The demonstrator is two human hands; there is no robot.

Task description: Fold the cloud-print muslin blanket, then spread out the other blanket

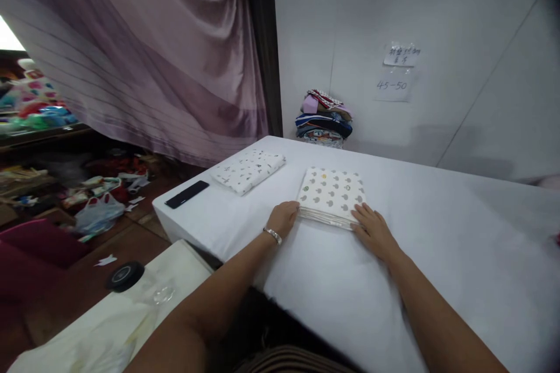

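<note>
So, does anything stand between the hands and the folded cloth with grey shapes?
Nothing visible does: the left hand and right hand both touch that folded cloth near its two closest corners. The other folded cloth and dark flat object lie off to the left.

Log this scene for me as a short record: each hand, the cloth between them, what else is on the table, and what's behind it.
Left hand: touching the cloth's near-left corner
Right hand: fingers on its near-right corner
Cloth between hands: gray-patterned white cloth, folded in layers
Left hand point: left hand
Right hand point: right hand
</note>
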